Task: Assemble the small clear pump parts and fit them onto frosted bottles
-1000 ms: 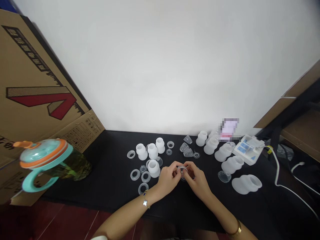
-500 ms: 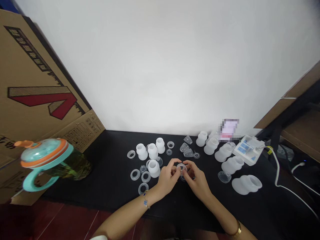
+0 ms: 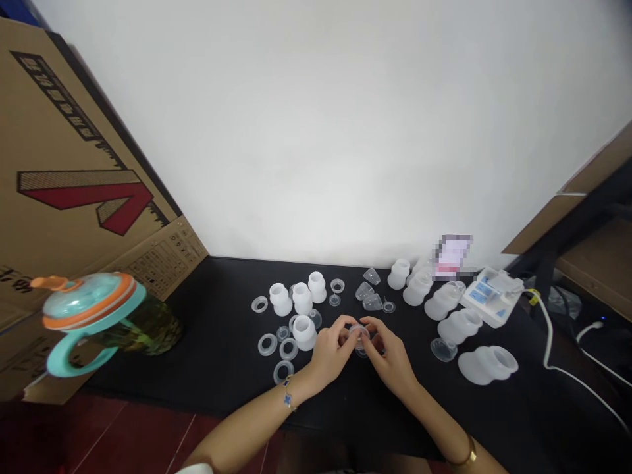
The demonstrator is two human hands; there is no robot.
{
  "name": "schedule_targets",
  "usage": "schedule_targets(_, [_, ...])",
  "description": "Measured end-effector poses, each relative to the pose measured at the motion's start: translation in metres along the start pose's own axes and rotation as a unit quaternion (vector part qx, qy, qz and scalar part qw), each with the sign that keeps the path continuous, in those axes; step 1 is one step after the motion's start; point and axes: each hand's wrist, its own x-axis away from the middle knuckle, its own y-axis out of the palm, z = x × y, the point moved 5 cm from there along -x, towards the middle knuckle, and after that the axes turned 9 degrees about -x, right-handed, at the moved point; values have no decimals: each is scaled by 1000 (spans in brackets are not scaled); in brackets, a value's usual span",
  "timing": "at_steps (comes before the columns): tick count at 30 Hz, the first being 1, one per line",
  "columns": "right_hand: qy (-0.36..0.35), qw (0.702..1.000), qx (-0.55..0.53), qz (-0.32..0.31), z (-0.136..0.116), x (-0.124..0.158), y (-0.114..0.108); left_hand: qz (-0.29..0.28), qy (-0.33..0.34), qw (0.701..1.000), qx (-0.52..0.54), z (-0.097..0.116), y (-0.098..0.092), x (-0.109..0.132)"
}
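Between them, my left hand (image 3: 336,343) and my right hand (image 3: 386,349) pinch a translucent plastic ring (image 3: 359,334), with thumbs pressed on it from the near side. Another clear piece lies partly hidden just under the ring. Left of my hands stand several white bottle-like silicone pieces (image 3: 305,332), with loose rings (image 3: 267,345) scattered around them. Beyond my fingers lie clear cone-shaped cups (image 3: 372,302) and a small clear disc with a rim (image 3: 389,307).
On the right, larger white silicone pieces (image 3: 488,365) and a clear dome (image 3: 443,349) lie near a white device (image 3: 491,296) with a cable. A tea-filled jug (image 3: 143,322) stands at left before a cardboard box (image 3: 64,151). A white wall (image 3: 316,131) rises behind.
The ring is turned slightly between my fingers. Both hands stay in nearly the same place, and the loose pieces have not moved.
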Motion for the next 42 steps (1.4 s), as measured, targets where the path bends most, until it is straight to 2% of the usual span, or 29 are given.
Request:
schedule_targets(11, [7,1000,-8,3,-2,-1,-1,-14,7,1000,-6,2,1,1])
schedule_targets(18, [20,1000,-5,-22,2,-1,1,-15,2,1000,-2,-1,4,3])
schedule_targets(42, [22,1000,2,1,9,-1,2,-13,20,999,-22,-3,3,-1])
